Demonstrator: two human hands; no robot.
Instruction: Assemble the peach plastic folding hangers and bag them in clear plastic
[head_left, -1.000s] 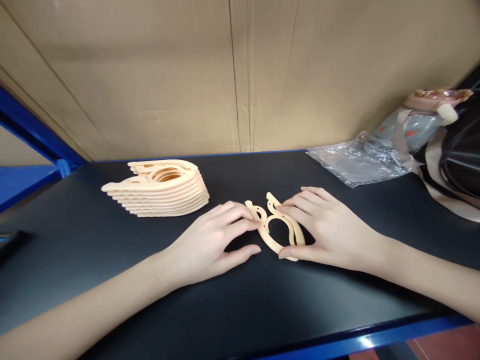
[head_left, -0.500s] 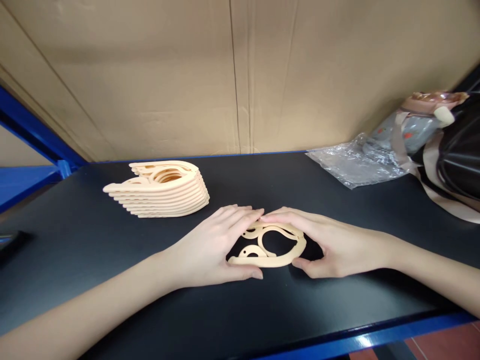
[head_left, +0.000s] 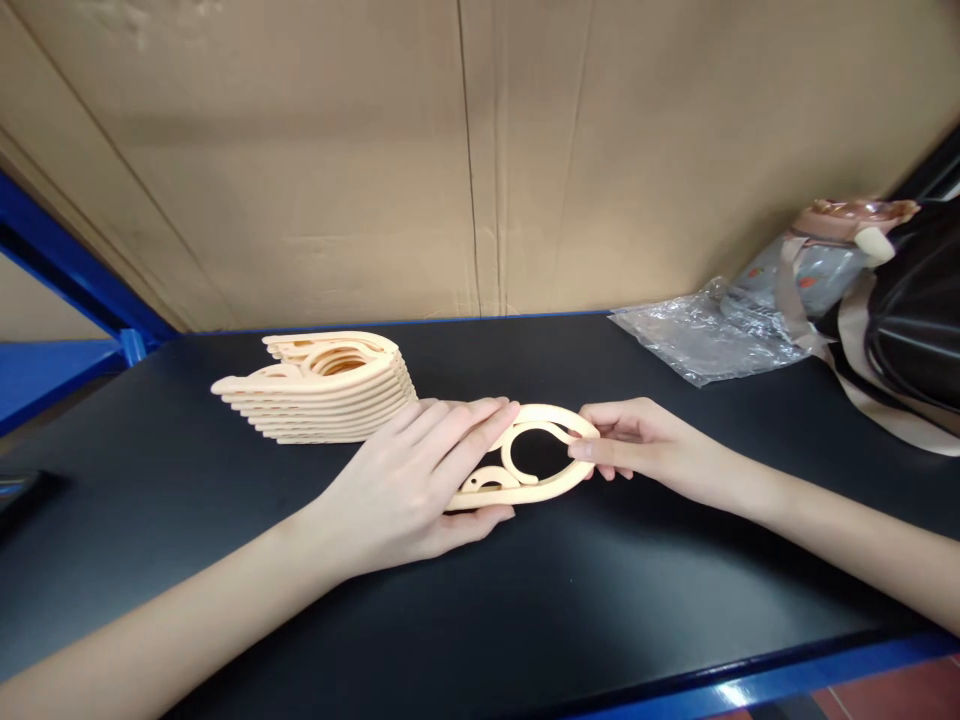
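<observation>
A cream folded plastic piece (head_left: 555, 490), with curved arms and a round inner loop, is held between both hands just above the black table. My left hand (head_left: 420, 480) wraps its left end, fingers over the far side and thumb along the near side. My right hand (head_left: 630, 440) pinches its rounded right end between thumb and fingers. To the left, a stack of several like pieces (head_left: 345, 400) lies on the table, its right side close behind my left fingers.
Clear plastic wrap (head_left: 705, 335) lies at the back right of the black table (head_left: 487, 620), beside a strapped bottle (head_left: 825, 265) and a black bag (head_left: 915, 310). Cardboard (head_left: 337, 180) stands behind. A dark object (head_left: 16, 490) is at the left edge.
The held piece has lifted and shifted slightly left and away from me. My right hand has changed from cupping its side to pinching its right end.
</observation>
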